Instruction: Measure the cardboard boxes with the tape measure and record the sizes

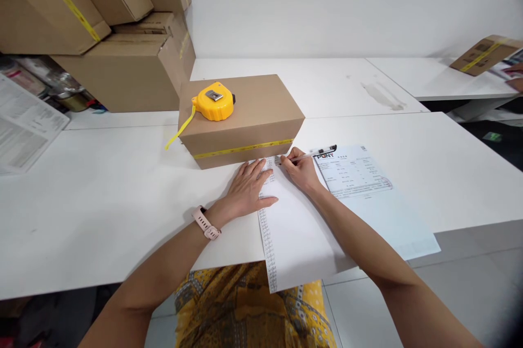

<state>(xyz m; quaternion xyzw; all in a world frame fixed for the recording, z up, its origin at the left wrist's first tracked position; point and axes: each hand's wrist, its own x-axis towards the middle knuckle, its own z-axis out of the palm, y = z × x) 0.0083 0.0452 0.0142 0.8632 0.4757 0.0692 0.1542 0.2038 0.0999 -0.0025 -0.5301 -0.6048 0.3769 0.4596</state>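
Pen [312, 155] is held in the right hand [302, 174], whose fingers are curled closely around its lower barrel; the tip is set near the top of the white paper [300, 250], and the clip end is pointed up to the right. The left hand [246, 187] is laid flat over the paper's upper left margin, fingers slightly spread and nothing gripped. The paper is rested on the white tabletop [102, 201], just in front of the cardboard box [245, 141], with its lower end hung over the table edge. Whether 1 sheet or several are stacked cannot be told. The pen is judged light, stiff and smooth, best pinched low on the barrel. The paper is judged thin, limp and easily slid or creased; it is best pressed with a flat palm and lifted by 2 opposite edges.
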